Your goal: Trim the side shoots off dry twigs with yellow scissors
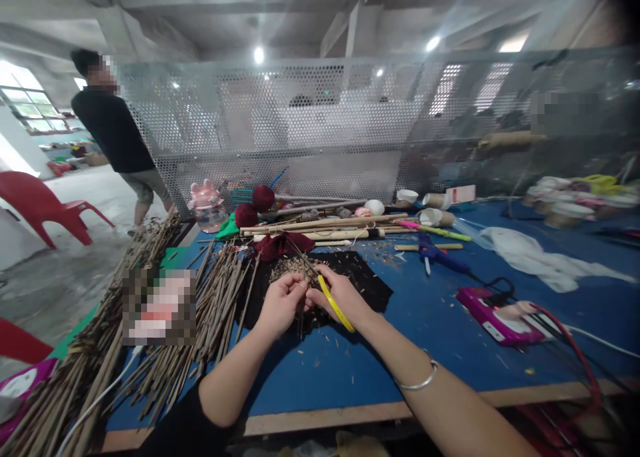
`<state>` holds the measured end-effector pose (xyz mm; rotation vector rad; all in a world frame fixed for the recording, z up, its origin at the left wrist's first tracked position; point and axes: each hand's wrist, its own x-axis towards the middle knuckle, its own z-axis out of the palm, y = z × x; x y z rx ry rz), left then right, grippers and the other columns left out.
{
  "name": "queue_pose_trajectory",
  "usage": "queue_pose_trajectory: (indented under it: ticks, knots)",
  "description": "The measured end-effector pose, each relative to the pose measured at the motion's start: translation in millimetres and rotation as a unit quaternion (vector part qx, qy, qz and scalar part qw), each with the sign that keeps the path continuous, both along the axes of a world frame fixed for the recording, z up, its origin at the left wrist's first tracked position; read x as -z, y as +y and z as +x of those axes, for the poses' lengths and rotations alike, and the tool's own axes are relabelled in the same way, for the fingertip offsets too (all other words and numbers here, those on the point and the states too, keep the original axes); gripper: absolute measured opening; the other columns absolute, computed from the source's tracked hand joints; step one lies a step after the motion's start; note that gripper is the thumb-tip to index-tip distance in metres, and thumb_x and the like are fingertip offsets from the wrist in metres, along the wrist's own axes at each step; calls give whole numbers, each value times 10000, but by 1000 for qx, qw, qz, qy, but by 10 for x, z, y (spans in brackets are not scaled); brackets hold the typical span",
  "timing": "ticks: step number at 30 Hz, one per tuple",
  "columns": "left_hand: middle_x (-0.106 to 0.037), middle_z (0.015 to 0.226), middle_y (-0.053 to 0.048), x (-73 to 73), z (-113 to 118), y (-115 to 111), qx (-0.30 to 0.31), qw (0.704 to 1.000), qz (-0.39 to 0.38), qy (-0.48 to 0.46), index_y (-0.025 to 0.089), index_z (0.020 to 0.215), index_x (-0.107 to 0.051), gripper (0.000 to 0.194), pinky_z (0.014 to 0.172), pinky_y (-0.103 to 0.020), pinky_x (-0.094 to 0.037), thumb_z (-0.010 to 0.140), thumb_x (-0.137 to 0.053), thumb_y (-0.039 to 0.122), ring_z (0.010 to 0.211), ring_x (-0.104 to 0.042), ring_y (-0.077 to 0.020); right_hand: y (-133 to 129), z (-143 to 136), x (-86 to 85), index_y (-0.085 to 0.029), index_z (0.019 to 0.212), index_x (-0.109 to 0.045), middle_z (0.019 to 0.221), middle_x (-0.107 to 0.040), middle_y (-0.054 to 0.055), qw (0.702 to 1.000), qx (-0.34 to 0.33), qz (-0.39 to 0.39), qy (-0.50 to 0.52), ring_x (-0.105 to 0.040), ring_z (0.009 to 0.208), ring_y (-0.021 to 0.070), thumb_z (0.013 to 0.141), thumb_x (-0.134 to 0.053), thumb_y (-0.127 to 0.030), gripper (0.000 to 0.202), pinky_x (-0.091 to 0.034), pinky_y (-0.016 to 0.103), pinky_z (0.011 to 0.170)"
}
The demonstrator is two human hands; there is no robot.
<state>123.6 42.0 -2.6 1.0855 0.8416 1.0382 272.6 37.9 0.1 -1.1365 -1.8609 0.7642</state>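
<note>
My left hand [281, 305] is closed, thumb and fingers pinched around a thin dark twig [304, 267]. In my right hand [343, 295] is a pair of scissors with a yellow handle [336, 305], the blades pointing up and left beside the twig. The fingertips of both hands almost meet. Beneath them lies a black cloth [367, 280] strewn with short cut twig pieces [290, 267]. A dark red cloth [273, 247] sits just behind it. To the left, a loose pile of long thin sticks [215, 297] reaches toward the black cloth.
A larger bundle of branches [100, 323] lines the table's left side. Right of me are a blue glue gun [440, 255], a purple power strip [495, 317] with cables, and white plastic film [540, 257]. Bamboo sticks lie before a perforated metal screen [250, 123]. A person [113, 123] stands beyond, left.
</note>
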Motion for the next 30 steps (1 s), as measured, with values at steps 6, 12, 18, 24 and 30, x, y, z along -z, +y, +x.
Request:
queue_pose_trajectory:
  ticks: [6, 12, 18, 24, 30]
  knots:
    - [-584, 588, 0, 15, -18, 19, -16, 999, 16, 30, 136, 795, -540, 313, 479, -194, -424, 675, -638, 409, 492, -543, -90, 57, 6, 81, -201, 908, -574, 625, -596, -10, 997, 58, 32, -37, -502, 523, 126, 733, -589, -428, 287, -358, 215, 502]
    - [-572, 567, 21, 48, -23, 46, -30, 999, 31, 25, 142, 807, -559, 287, 469, -184, -400, 691, -629, 396, 453, -503, -68, 38, 21, 82, -225, 1064, -498, 759, -612, 4, 990, 80, 48, -107, -536, 621, 147, 693, -626, -435, 445, -386, 238, 586]
    - [-591, 586, 18, 43, -16, 38, -37, 999, 31, 11, 144, 805, -551, 275, 448, -170, -373, 689, -640, 378, 437, -477, -54, 66, 24, 115, -190, 1134, -435, 1044, -548, 94, 983, 81, 85, -140, -520, 913, 211, 676, -631, -470, 572, -410, 320, 776]
    - [-597, 599, 11, 36, -19, 31, -17, 1000, 18, 6, 141, 768, -543, 270, 444, -164, -375, 686, -641, 379, 446, -484, -54, 86, 23, 133, -177, 1167, -421, 1071, -534, 105, 983, 75, 98, -138, -503, 952, 220, 666, -630, -502, 632, -400, 339, 814]
    - [-566, 570, 29, 77, -19, 63, -16, 1000, 3, -4, 141, 804, -566, 272, 493, -185, -431, 680, -650, 367, 459, -487, -54, 37, 10, 70, -200, 1043, -520, 786, -598, 12, 989, 60, 48, -124, -507, 631, 125, 716, -596, -455, 421, -382, 220, 581]
